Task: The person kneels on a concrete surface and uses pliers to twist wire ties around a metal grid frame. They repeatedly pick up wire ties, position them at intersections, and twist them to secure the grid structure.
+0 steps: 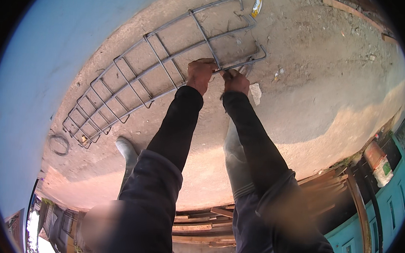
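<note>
A long cage of grey steel rebar, with crossbars bent around its lengthwise bars, lies on the ground from the upper middle to the lower left. My left hand is closed at the near bar, beside a joint with a crossbar. Just right of that joint, my right hand is closed too, its fingers close against the bar. What each hand pinches is too small or hidden to make out. Something slim and pale shows just beyond my right hand, its kind unclear. The hooked bar ends stick out past it.
A coil of thin wire lies by the cage's far-left end. A yellow and white wrapper is near its hooked end, and a pale stone chip beside my right hand. A blue wall borders the left; wooden boards lie behind my legs.
</note>
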The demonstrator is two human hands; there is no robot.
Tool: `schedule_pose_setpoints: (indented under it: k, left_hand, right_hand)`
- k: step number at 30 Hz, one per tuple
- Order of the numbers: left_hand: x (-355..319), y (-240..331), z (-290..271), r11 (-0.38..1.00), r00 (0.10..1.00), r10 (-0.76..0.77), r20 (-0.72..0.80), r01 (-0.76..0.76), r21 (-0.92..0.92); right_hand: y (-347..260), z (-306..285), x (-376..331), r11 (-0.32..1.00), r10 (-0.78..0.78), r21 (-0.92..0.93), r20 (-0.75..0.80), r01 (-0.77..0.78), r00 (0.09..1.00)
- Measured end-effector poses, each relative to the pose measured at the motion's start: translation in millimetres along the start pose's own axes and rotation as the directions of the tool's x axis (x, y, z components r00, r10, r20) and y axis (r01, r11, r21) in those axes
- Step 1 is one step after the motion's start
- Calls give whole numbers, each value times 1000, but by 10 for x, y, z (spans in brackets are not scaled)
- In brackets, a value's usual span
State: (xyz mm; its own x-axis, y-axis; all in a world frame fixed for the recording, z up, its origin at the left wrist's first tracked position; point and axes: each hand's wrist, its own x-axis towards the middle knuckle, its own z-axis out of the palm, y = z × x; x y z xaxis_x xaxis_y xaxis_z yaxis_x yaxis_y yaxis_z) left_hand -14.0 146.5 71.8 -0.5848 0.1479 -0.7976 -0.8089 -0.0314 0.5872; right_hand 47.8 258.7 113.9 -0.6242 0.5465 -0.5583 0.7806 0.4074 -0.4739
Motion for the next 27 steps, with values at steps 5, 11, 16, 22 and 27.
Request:
schedule_pose_setpoints:
  k: [5, 11, 16, 22, 27]
  left_hand:
    - [-258, 190, 111, 992, 994, -52, -94, 62, 106]
    - [-364, -29, 107, 970, 952, 213, -221, -178, 168]
    - [-434, 78, 178, 982, 964, 149, -222, -118, 147]
    - [-531, 130, 255, 946, 941, 172, -293, -74, 316]
    - [-684, 146, 376, 929, 905, 241, -350, -111, 352]
  right_hand:
    - [22, -17, 19, 999, 15, -41, 0, -15, 1000]
    - [-11, -8, 0, 995, -83, -51, -9, 83, 996]
    - [-30, -36, -8, 997, -49, -56, 30, 51, 998]
    - [23, -12, 29, 994, -76, -73, 14, 77, 997]
    - [-33, -45, -16, 995, -54, -88, 37, 57, 998]
